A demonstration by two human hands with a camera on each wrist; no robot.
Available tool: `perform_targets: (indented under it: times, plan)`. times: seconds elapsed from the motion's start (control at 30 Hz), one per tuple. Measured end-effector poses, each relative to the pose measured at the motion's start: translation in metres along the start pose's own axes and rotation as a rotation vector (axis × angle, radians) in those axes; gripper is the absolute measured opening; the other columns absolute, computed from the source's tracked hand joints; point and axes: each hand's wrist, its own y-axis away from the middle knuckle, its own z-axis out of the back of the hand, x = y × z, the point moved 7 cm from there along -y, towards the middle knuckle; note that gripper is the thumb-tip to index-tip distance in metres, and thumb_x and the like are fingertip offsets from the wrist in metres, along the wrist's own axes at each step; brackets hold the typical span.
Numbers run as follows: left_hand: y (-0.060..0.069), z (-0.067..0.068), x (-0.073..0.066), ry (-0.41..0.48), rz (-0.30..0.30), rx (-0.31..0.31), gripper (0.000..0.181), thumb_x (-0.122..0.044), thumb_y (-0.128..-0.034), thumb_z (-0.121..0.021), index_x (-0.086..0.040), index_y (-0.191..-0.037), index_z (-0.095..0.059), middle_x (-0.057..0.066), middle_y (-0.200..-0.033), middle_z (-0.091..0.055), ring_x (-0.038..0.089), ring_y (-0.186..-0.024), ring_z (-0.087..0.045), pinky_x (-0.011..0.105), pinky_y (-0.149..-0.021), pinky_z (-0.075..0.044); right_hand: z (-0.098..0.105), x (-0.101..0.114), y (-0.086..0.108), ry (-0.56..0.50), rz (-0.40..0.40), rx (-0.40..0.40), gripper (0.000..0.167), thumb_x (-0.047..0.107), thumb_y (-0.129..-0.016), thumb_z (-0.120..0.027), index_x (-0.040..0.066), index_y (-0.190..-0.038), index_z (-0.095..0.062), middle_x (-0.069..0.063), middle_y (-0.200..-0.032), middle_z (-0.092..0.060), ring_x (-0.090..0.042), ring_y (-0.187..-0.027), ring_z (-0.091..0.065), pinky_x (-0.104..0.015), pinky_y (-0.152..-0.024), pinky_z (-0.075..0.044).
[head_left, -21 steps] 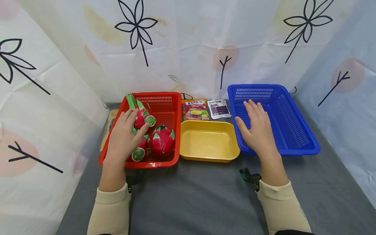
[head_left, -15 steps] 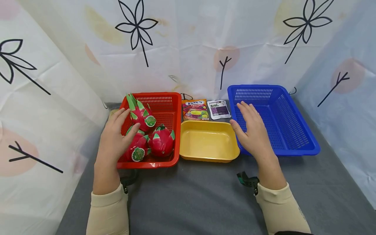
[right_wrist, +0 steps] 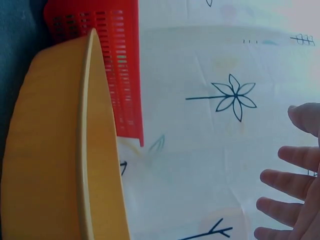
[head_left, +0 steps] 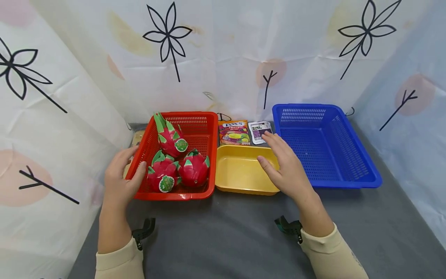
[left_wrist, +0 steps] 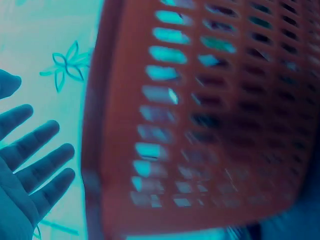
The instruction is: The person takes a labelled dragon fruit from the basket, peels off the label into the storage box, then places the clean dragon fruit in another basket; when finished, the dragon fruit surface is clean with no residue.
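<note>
In the head view my left hand [head_left: 120, 182] is held at the left side of the red basket [head_left: 215, 155], its fingers spread and holding nothing. The left wrist view has these straight fingers [left_wrist: 37, 135] beyond the basket's slotted wall [left_wrist: 120, 150]; whether they touch it I cannot tell. Inside the basket lie three dragon fruits: one at the back [head_left: 171, 142], one front left [head_left: 162, 172], one front right [head_left: 194, 170]. My right hand [head_left: 287, 172], fingers extended and holding nothing, hovers over the right end of the yellow tray [head_left: 240, 166], also called up by its wall [right_wrist: 45, 150] in the right wrist view.
A blue basket [head_left: 324, 151] stands to the right. Behind the tray lie an orange Fox's candy bag [head_left: 234, 133] and a white-and-purple packet [head_left: 258, 131]. Something beige [head_left: 138, 135] sits left of the red basket, partly hidden. Patterned curtains [head_left: 223, 50] enclose the grey table [head_left: 216, 232].
My left hand has moved from above the red basket out to its left side and nearer me. My right hand has shifted left, from the blue basket to the yellow tray.
</note>
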Motion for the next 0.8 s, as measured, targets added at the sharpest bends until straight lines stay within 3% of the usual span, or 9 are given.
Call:
perform_targets:
  times: [0.17, 0.33, 0.43, 0.6, 0.8]
  plan:
    - [0.023, 0.011, 0.018, 0.006, 0.081, -0.068, 0.057, 0.000, -0.0799, -0.074, -0.006, -0.136, -0.067, 0.014, -0.132, -0.065, 0.000, -0.117, -0.054, 0.012, -0.095, -0.043, -0.007, 0.010, 0.000, -0.057, 0.050, -0.002, 0.062, 0.025, -0.096, -0.072, 0.012, -0.152, -0.050, -0.007, -0.157, -0.047, -0.030, -0.146, -0.038, -0.061, -0.114, -0.033]
    - [0.047, 0.015, 0.038, 0.013, 0.154, -0.118, 0.055, 0.002, -0.0776, -0.074, -0.003, -0.132, -0.068, 0.017, -0.131, -0.065, 0.002, -0.112, -0.053, 0.011, -0.091, -0.042, -0.020, 0.016, -0.004, -0.151, 0.028, 0.047, 0.063, 0.022, -0.093, -0.077, 0.014, -0.151, -0.053, -0.006, -0.154, -0.050, -0.028, -0.144, -0.042, -0.059, -0.112, -0.037]
    - [0.060, 0.015, 0.046, 0.063, 0.162, -0.150, 0.050, 0.006, -0.0791, -0.070, 0.005, -0.129, -0.067, 0.024, -0.128, -0.063, 0.004, -0.111, -0.053, 0.012, -0.091, -0.043, -0.032, 0.022, -0.009, -0.189, 0.028, 0.089, 0.062, 0.023, -0.093, -0.077, 0.015, -0.150, -0.054, -0.005, -0.152, -0.052, -0.027, -0.142, -0.045, -0.057, -0.111, -0.040]
    - [0.071, 0.012, 0.048, 0.198, 0.201, -0.196, 0.045, 0.013, -0.0813, -0.063, 0.016, -0.126, -0.062, 0.031, -0.128, -0.059, 0.012, -0.114, -0.055, 0.013, -0.089, -0.047, -0.052, 0.036, -0.022, -0.251, 0.083, 0.145, 0.060, 0.023, -0.093, -0.078, 0.019, -0.149, -0.056, 0.001, -0.149, -0.055, -0.021, -0.137, -0.049, -0.050, -0.107, -0.046]
    - [0.086, 0.004, 0.078, 0.289, 0.280, -0.196, 0.044, 0.012, -0.0863, -0.062, 0.014, -0.130, -0.060, 0.024, -0.136, -0.058, 0.014, -0.117, -0.054, 0.011, -0.088, -0.049, -0.080, 0.049, -0.038, -0.253, 0.092, 0.245, 0.052, 0.019, -0.092, -0.078, 0.012, -0.141, -0.063, -0.002, -0.146, -0.058, -0.022, -0.142, -0.045, -0.049, -0.109, -0.044]
